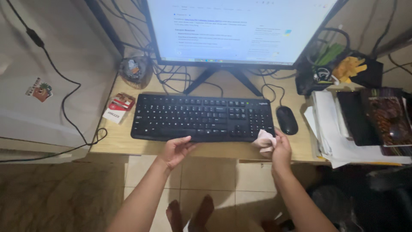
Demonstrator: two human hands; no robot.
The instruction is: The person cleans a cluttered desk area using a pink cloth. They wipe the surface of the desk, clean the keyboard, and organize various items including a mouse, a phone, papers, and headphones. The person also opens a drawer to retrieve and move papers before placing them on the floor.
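R hand point(281, 148) pinches a crumpled pale-pink cloth point(265, 140) vs the front-right corner of the black keyboard point(202, 117), L hand point(176, 149) curled on its front edge near the middle, kbd flat on the wood tabletop point(120, 139) below the monitor point(238, 30); cloth's underside hidden, screen too blurry to make out.

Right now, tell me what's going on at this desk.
A person stands at a wooden desk, looking down at a black keyboard. The left hand rests against the keyboard's front edge, steadying it. The right hand pinches a small pink cloth against the keyboard's front right corner. A black mouse sits just right of it, and the monitor behind is lit.
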